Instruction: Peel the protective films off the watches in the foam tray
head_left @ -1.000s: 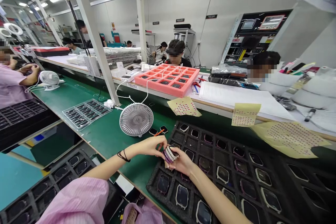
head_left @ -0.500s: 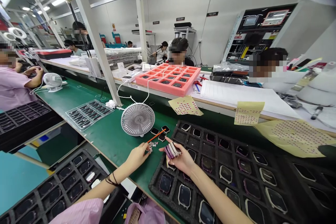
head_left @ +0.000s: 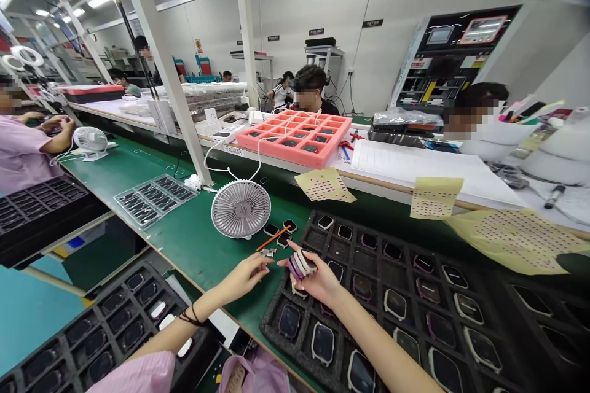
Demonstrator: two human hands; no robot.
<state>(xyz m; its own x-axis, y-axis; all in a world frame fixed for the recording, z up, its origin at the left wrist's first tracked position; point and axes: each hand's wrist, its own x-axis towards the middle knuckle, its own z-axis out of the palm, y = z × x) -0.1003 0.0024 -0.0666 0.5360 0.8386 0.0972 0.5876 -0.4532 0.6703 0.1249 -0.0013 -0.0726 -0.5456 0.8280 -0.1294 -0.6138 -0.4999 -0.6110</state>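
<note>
My right hand [head_left: 322,282] is closed round a small stack of white and purple watch cases [head_left: 300,264], held above the left edge of a black foam tray [head_left: 271,310]. To its left, my left hand [head_left: 249,273] hovers over the green bench with bent fingers apart, holding nothing. An orange stick [head_left: 273,238] lies on the bench beyond that hand, close to small whitish pieces [head_left: 268,252] and several dark-faced watch cases [head_left: 271,229].
A white fan [head_left: 241,209] stands behind my hands. Further left lies a clear tray of parts [head_left: 155,199]. A red foam tray [head_left: 295,156] sits on the raised shelf. Another black tray [head_left: 101,319] is at lower left. Co-workers sit around.
My left hand has let go of the orange stick, which now lies on the bench. That hand has drawn slightly toward my right hand, and its fingers have opened.
</note>
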